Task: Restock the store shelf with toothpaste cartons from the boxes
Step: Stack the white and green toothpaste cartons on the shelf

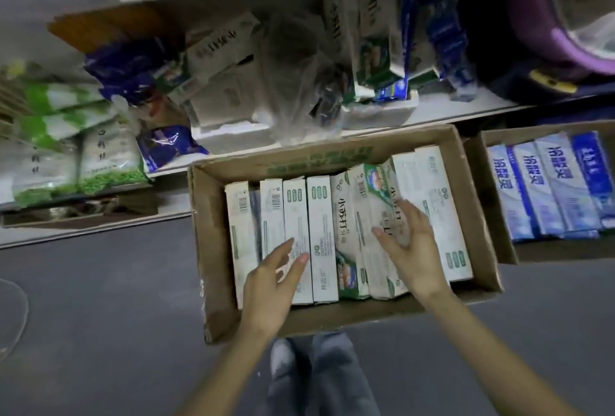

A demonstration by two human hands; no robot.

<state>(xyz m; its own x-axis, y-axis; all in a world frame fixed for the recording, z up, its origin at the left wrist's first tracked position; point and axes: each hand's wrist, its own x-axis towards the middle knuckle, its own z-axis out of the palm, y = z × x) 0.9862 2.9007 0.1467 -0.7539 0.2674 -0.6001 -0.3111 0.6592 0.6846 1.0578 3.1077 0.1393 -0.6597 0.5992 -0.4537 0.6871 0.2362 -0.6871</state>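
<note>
1. The fingers (299,260) of the left hand (273,282) are straight and slightly apart, lying over the white cartons in the left half of the cardboard box (213,249). I cannot tell if they actually touch.
2. The right hand (412,252) has loosely spread fingers (411,212) with the thumb held wide. It is above the leaning cartons just right of the box's middle and is clamped on nothing.
3. Both hands reach in over the box's near wall, palms turned roughly toward each other.
4. The toothpaste cartons (321,239) stand on edge in a row that fills the box from its left wall to its right wall. Those right of the middle tilt, with a green-printed one among them.
5. The box sits on the dark floor (100,299), its far wall close to the foot of the shelf (449,109).
6. Beyond the box's far wall, matching cartons (372,32) already stand on the shelf. Green packets (100,156) lie to the box's left. A second box (492,215) of blue cartons (552,189) sits just to its right.
7. The step looks like gathering a batch from the box, with nothing lifted yet.
8. The next move likely calls for pressing the palms inward on several cartons as one bundle. The bundle would then be raised clear of the walls and carried past the far wall to the shelf.
</note>
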